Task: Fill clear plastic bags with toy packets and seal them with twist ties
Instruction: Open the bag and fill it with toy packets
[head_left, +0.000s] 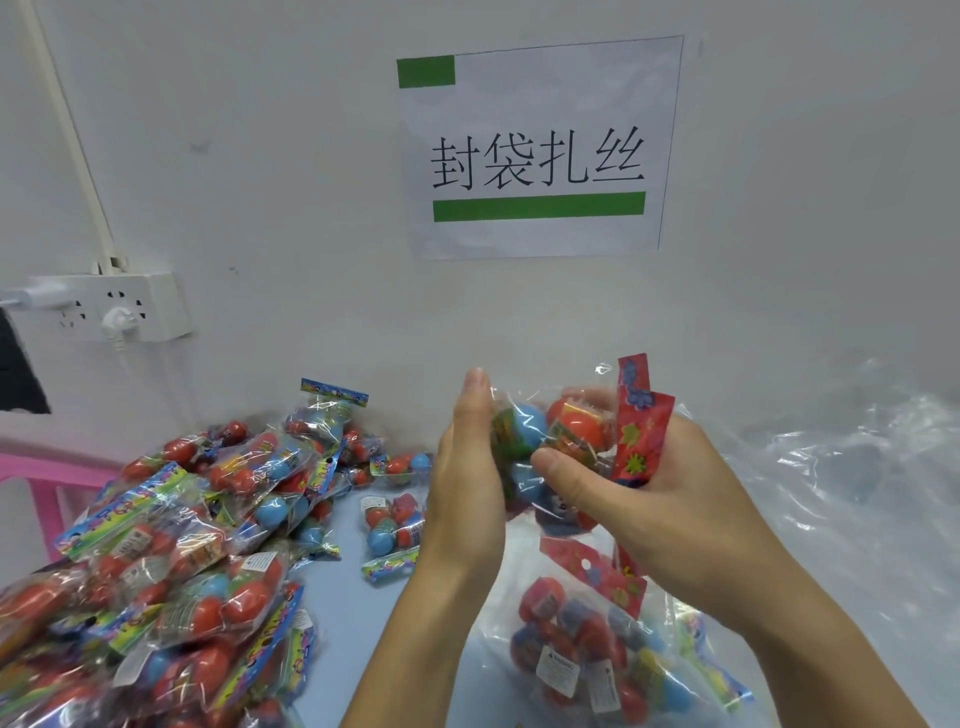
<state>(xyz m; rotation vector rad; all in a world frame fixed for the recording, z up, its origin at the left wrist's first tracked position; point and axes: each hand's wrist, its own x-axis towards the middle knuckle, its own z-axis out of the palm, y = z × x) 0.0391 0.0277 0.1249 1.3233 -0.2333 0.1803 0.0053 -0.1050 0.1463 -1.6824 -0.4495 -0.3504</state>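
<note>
**Both hands on a bundle of toy packets above the bag**

My left hand (467, 467) stands edge-on with its fingers straight, flat against the left side of a bunch of toy packets (550, 447). It presses, it does not curl. My right hand (649, 499) grasps the same bunch from the other side: the thumb lies across the front of the packets, and the fingers wrap round behind, with the red header cards (640, 431) sticking up between them. Blue and red balls show through the packet film between my two palms.

Just below my right hand lies the clear plastic bag (587, 654), with packets of red and blue balls already inside it; a red header card pokes up toward my right wrist. I cannot tell whether the bunch I hold is inside the bag's mouth or just over it.

Left of my left hand, a single packet (390, 535) lies flat on the blue table (358, 613), and beyond it, well to the left, a big heap of packets (171, 545) spreads out. To the right of my right hand sits crumpled clear plastic film (852, 493). Past my fingertips, on the wall, hangs a paper sign (540, 145) with green bars, and far to the upper left a white power strip (114, 306) with plugs in it.
</note>
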